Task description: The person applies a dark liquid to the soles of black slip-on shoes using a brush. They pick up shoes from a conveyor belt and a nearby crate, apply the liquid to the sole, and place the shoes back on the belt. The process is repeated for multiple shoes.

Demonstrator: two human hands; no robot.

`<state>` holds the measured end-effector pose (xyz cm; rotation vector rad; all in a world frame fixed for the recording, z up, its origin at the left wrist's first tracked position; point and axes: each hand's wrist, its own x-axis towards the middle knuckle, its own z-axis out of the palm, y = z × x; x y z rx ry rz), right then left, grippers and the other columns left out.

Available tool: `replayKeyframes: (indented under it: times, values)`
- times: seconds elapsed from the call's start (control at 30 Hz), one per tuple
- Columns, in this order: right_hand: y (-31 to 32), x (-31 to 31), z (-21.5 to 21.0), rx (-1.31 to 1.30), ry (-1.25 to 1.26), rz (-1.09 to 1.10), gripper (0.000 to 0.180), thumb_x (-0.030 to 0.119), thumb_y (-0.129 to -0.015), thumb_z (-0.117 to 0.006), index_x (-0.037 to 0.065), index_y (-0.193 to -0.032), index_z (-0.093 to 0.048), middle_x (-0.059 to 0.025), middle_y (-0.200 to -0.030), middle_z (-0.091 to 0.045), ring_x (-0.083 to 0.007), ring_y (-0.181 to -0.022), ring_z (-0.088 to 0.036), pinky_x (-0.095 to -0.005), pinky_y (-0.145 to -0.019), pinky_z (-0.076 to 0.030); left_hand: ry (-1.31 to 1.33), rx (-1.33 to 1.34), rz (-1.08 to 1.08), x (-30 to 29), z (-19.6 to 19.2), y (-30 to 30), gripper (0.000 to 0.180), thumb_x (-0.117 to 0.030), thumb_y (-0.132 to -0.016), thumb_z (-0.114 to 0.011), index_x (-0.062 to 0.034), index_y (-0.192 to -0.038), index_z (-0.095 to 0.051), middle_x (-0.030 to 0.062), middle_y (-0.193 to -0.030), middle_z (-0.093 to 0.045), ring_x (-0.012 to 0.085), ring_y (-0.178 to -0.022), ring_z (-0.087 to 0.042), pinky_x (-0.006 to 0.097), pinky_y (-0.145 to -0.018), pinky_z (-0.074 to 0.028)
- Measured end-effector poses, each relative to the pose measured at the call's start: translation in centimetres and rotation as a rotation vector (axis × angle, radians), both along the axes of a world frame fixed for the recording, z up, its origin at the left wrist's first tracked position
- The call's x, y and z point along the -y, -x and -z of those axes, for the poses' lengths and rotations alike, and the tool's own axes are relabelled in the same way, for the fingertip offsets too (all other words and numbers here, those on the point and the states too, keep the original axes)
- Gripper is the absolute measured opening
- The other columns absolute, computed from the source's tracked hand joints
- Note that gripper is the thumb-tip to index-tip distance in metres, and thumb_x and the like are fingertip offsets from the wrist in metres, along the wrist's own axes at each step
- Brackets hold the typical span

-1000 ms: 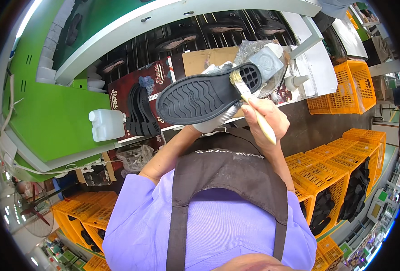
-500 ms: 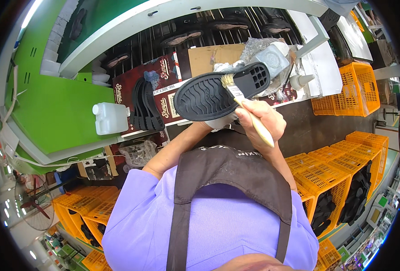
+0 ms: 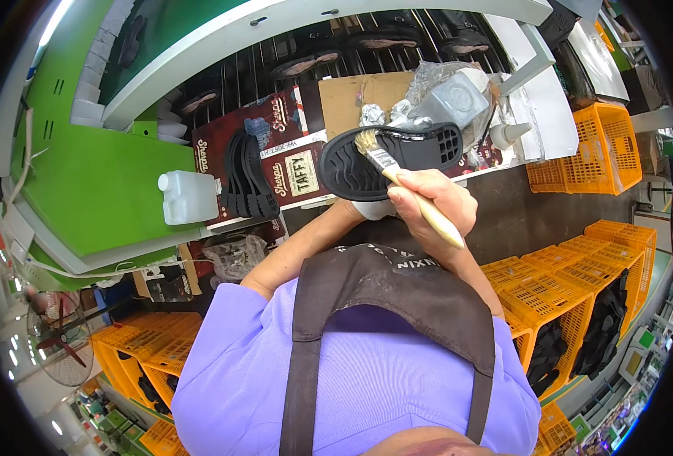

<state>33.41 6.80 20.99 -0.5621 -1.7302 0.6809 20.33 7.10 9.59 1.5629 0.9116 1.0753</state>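
A black shoe sole (image 3: 405, 152) hangs over the bench in front of me, its ridged forefoot to the left and its gridded heel to the right. My left hand (image 3: 373, 210), in something white, holds it from beneath; most of those fingers are hidden by the sole. In my right hand (image 3: 439, 201) is a paintbrush (image 3: 382, 158), gripped by its pale wooden handle. Its bristles touch the upper edge of the forefoot. Behind the sole lie crumpled white wads (image 3: 372, 115) and a translucent container (image 3: 458, 102) in clear plastic.
Several black soles (image 3: 245, 178) stand together on dark red cardboard, beside a white jug (image 3: 188, 198). A white nozzle bottle (image 3: 509, 135) is at the right. Beyond the bench, shoes lie on a rod conveyor (image 3: 306, 64). Orange crates (image 3: 553, 281) line the right side.
The sole has shifted slightly right and tilted, with its face turned more away. The brush tip has moved left along it, from near the middle to the forefoot edge.
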Motion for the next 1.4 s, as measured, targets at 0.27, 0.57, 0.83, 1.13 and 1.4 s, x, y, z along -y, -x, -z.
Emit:
replayKeyframes:
  times: [0.27, 0.57, 0.83, 1.13, 1.4]
  values:
    - [0.2, -0.4, -0.6, -0.015, -0.051, -0.041, 0.021, 0.004, -0.072, -0.074, -0.003, -0.088, -0.062, -0.0142, -0.079, -0.067, -0.0212, -0.064, -0.066, -0.0265, -0.056, -0.052, 0.06, -0.013, 0.119, 0.0, 0.1, -0.3, 0.03, -0.024, -0.08, -0.062, -0.01, -0.105, -0.057, 0.0091, -0.102, -0.057, 0.0247, -0.097, -0.054, 0.038, -0.084, -0.041]
    - [-0.8, -2.0, -1.2, 0.073, -0.067, -0.133, 0.019, 0.004, -0.073, -0.073, -0.004, -0.087, -0.062, -0.0167, -0.077, -0.066, -0.0216, -0.066, -0.066, -0.0275, -0.059, -0.052, -0.054, 0.001, 0.129, -0.1, -0.4, -1.1, 0.012, -0.019, -0.077, -0.061, -0.0104, -0.085, -0.058, 0.0049, -0.082, -0.057, 0.0202, -0.078, -0.055, 0.033, -0.067, -0.043]
    - [-2.0, -4.0, -1.5, 0.078, -0.05, -0.126, 0.018, 0.002, -0.071, -0.073, -0.003, -0.085, -0.063, -0.0136, -0.074, -0.066, -0.0204, -0.061, -0.065, -0.0265, -0.053, -0.051, 0.175, 0.144, 0.402, -0.1, -2.3, -1.3, 0.034, -0.01, -0.086, -0.059, -0.0103, -0.119, -0.051, 0.0079, -0.12, -0.054, 0.0168, -0.109, -0.053, 0.032, -0.095, -0.044]
    - [-4.6, -7.3, -0.8, 0.05, 0.104, -0.098, 0.013, 0.003, -0.075, -0.072, -0.005, -0.084, -0.064, -0.0128, -0.078, -0.066, -0.0166, -0.065, -0.064, -0.0243, -0.058, -0.05, 0.239, 0.086, 0.438, -0.9, -4.9, -0.7, 0.057, -0.011, -0.08, -0.066, -0.002, -0.131, -0.04, 0.0118, -0.125, -0.05, 0.0181, -0.113, -0.049, 0.032, -0.093, -0.042]
    - [-6.2, -9.9, -0.2, 0.02, 0.213, -0.038, 0.013, 0.003, -0.079, -0.069, -0.004, -0.09, -0.065, -0.0066, -0.078, -0.067, -0.0074, -0.063, -0.061, -0.0192, -0.057, -0.049, 0.499, 0.195, 0.352, -1.1, -7.1, 0.7, 0.059, -0.021, -0.085, -0.061, 0.0005, -0.133, -0.036, 0.0085, -0.118, -0.052, 0.0145, -0.105, -0.049, 0.029, -0.09, -0.042]
